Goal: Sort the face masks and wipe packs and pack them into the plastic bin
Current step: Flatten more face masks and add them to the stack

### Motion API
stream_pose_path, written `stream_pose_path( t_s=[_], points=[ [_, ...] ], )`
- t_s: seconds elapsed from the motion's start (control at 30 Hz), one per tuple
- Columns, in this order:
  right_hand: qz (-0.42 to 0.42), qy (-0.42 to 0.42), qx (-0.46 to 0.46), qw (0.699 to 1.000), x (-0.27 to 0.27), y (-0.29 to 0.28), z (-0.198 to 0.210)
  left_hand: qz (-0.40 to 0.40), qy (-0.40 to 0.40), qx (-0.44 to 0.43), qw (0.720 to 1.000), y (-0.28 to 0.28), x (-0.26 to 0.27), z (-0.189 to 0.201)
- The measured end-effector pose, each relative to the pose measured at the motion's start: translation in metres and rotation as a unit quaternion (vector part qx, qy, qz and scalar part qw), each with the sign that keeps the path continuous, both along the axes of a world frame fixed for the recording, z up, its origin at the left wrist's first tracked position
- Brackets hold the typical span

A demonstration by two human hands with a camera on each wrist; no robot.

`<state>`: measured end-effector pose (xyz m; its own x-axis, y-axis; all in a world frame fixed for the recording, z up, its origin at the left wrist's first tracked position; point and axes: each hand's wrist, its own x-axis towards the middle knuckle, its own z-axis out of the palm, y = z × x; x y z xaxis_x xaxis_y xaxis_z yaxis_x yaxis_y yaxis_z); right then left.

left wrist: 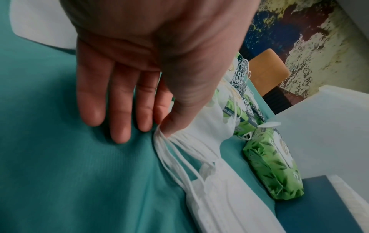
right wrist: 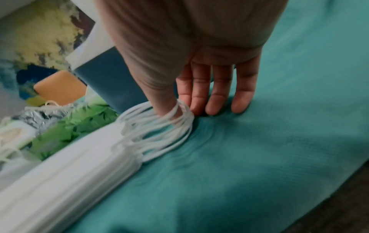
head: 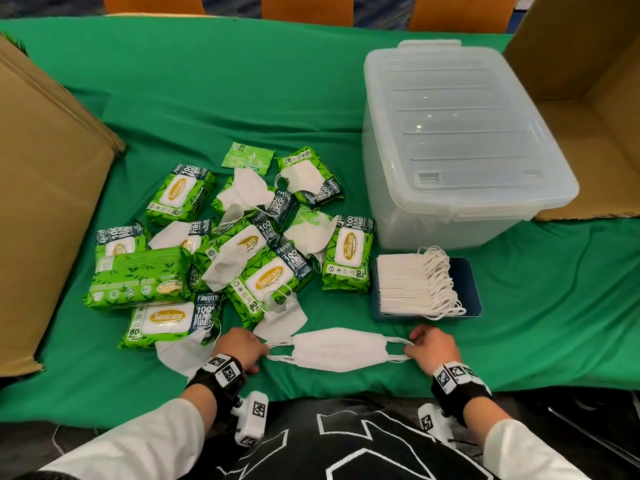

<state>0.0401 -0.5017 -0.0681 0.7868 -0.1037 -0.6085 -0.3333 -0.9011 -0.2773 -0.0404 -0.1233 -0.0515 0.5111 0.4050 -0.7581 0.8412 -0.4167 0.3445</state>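
A small stack of white face masks lies stretched on the green cloth near the front edge, also seen in the wrist views. My left hand pinches its left ear loops between thumb and forefinger, the other fingers straight on the cloth. My right hand has its thumb hooked through the right ear loops. Green wipe packs lie heaped with loose masks behind. The clear plastic bin stands at the back right with its lid on.
A blue tray in front of the bin holds a neat row of stacked masks. Cardboard boxes stand at the left and at the far right. Bare green cloth lies to the right of my right hand.
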Motion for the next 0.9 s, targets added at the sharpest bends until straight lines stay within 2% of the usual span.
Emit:
stream_pose_path(
  t_s=[0.07, 0.17, 0.27, 0.37, 0.47, 0.6, 0.73, 0.8, 0.9],
  points=[
    [0.022, -0.027, 0.032, 0.999, -0.003, 0.002, 0.005, 0.004, -0.005, -0.007, 1.0, 0.003, -0.002, 0.001],
    [0.132, -0.079, 0.029, 0.988, -0.008, 0.014, 0.024, -0.025, -0.021, 0.01, 0.999, 0.013, -0.001, 0.003],
    [0.23, -0.08, 0.045, 0.969, -0.01, 0.04, 0.05, -0.056, -0.048, 0.014, 0.997, 0.019, 0.002, 0.009],
    [0.339, -0.074, 0.075, 0.935, -0.009, 0.077, 0.055, -0.081, -0.078, 0.001, 0.994, 0.017, 0.004, 0.013],
    [0.439, -0.062, 0.023, 0.896, -0.012, 0.115, 0.041, -0.118, -0.113, -0.025, 0.986, 0.011, 0.007, 0.012],
    [0.465, -0.047, -0.069, 0.881, -0.015, 0.137, 0.018, -0.172, -0.141, -0.047, 0.974, -0.001, 0.01, 0.017],
    [0.458, -0.063, -0.093, 0.882, -0.017, 0.137, 0.005, -0.217, -0.144, -0.056, 0.964, -0.008, 0.013, 0.019],
    [0.455, -0.068, -0.101, 0.882, -0.019, 0.138, 0.003, -0.26, -0.132, -0.036, 0.956, -0.011, 0.014, 0.02],
    [0.46, -0.066, -0.114, 0.878, -0.021, 0.14, 0.001, -0.349, -0.131, 0.016, 0.928, -0.019, 0.018, 0.021]
  ],
)
